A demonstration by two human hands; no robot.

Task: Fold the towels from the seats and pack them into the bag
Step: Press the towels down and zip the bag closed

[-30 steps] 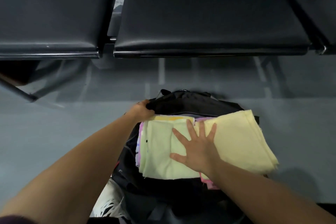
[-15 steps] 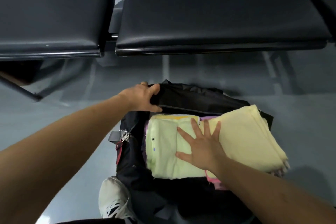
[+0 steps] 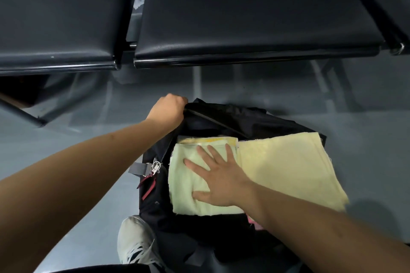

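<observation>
left hand (image 3: 169, 109) grips bag (image 3: 233, 117); right hand (image 3: 218, 180) presses towels (image 3: 284, 168).

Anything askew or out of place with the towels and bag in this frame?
Yes. The towel stack lies across the black bag rather than inside; its right half juts past the bag's edge. The right hand presses it flat while the left hand grips the bag's rim.

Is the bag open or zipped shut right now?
Open. The left hand holds back the top flap of the bag, and the folded yellow towels lie across its mouth under the flat right hand.
</observation>
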